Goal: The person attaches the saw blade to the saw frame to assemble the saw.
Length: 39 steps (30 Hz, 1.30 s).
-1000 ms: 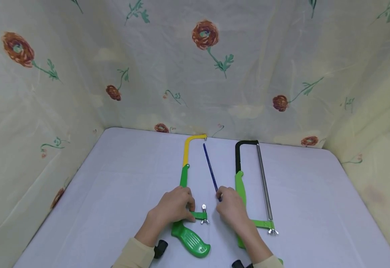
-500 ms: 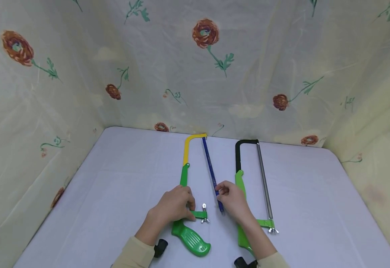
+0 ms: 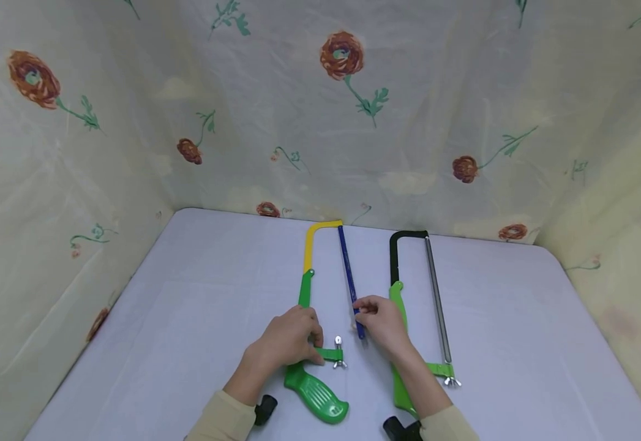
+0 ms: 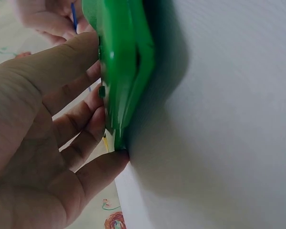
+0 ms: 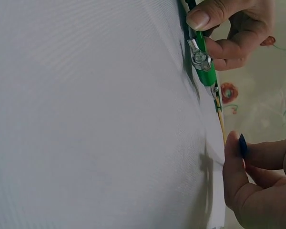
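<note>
Floral curtain [image 3: 348, 135] on three sides, white-covered table [image 3: 215, 263] in the middle, two hacksaws lying on it more or less parallel. Left one has a yellow-and-green hacksaw frame [image 3: 305, 291] and the left hand [image 3: 289, 337] has it gripped just above the pistol-style green handle [image 3: 319, 397], fingers and thumb around it right where the short arm sticks out to the side.

Right hand [image 3: 384, 324] is pinching a blue hacksaw blade [image 3: 346, 257] between thumb and fingers, down near the end closest to the person. Most of the blade runs away from the pinch toward the yellow tip of that frame; just a short stub pokes out on the near side of the fingertips. From the right wrist cam you're looking at it nearly end-on.

Far end of the blade meets the yellow corner, but it's tiny up there, so I honestly can't tell if it's hooked on the pin. Near end is off to the right of the silver blade holder [image 3: 338, 341] and wing nut [image 3: 340, 364], close but apart.

Second saw to the right is a black-and-lime hacksaw frame [image 3: 398, 297] with a grey blade [image 3: 438, 300] along it, and the right forearm crosses over its handle.
</note>
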{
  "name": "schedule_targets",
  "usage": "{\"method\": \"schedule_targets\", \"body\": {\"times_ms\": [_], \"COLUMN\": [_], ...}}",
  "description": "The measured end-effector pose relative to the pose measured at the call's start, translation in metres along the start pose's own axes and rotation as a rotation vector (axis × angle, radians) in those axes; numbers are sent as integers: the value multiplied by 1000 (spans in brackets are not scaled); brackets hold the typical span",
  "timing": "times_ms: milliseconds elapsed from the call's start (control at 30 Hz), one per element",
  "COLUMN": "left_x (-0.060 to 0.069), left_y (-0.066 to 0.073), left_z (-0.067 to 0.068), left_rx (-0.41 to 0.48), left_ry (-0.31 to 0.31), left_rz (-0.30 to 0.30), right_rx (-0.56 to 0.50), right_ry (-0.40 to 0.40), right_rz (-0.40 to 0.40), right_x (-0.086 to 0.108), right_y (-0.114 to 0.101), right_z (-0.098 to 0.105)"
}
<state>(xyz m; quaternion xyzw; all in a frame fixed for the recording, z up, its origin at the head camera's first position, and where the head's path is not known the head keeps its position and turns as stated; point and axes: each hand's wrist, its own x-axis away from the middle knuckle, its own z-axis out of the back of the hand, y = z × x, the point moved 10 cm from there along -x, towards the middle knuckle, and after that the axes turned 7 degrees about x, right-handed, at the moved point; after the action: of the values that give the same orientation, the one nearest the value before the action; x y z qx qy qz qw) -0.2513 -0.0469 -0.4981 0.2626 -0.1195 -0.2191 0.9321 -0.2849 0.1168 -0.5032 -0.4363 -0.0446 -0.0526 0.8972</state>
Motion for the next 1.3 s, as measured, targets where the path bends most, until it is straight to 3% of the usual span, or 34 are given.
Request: {"method": "schedule_targets", "body": {"times_ms": [667,967,1300], "left_x": [2,1,0], "left_y": [-2,-1,-1], "left_z": [-3,-1,0], "left_rx": [7,6,3], "left_ry": [4,7,17], "left_rz": [13,7,-1], "right_rx": [-158,-290,-236], "right_ry": [4,-57,-91], "right_rz": [-77,-133,-103], "right_x": [4,3,6], "right_y": [12,18,16], "right_z": [-2,-9,-11]}}
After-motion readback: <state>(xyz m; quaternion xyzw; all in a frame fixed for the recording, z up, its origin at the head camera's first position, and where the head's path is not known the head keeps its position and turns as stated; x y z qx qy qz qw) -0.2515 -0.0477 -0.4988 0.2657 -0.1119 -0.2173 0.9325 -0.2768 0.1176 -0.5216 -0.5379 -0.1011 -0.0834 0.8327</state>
